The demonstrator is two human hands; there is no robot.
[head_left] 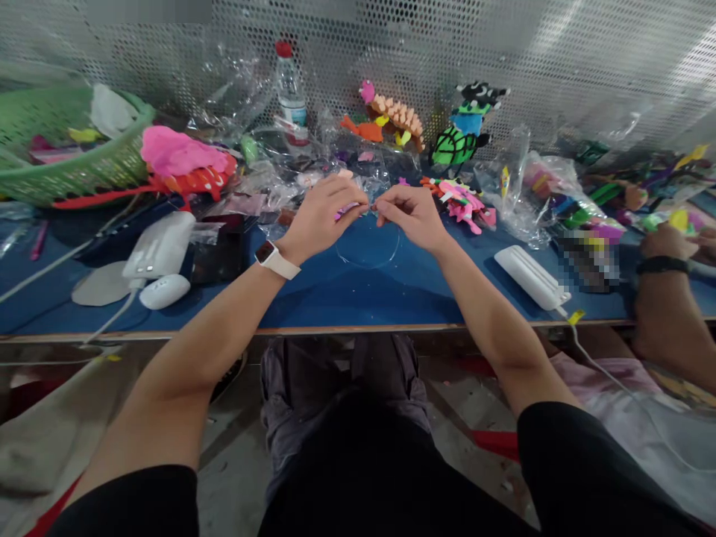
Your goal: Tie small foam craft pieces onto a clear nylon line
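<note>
My left hand [327, 212], with a watch on its wrist, is closed in a pinch over the blue table. A small purple piece [347, 210] shows between its fingers. My right hand [412, 212] faces it with thumb and forefinger pressed together; whatever they grip is too small to make out. The fingertips of both hands nearly meet. Just below them a thin clear circular outline [368, 266] lies on the table. Near my right hand are pink and orange clay-like figures [462, 201].
A green basket [126, 160] and a pink-and-red figure [190, 168] stand left. A bottle [291, 97] and modelled animals [456, 142] line the back. White power banks [529, 276] with cables lie near the front edge. A co-worker's hand [668, 246] works at far right.
</note>
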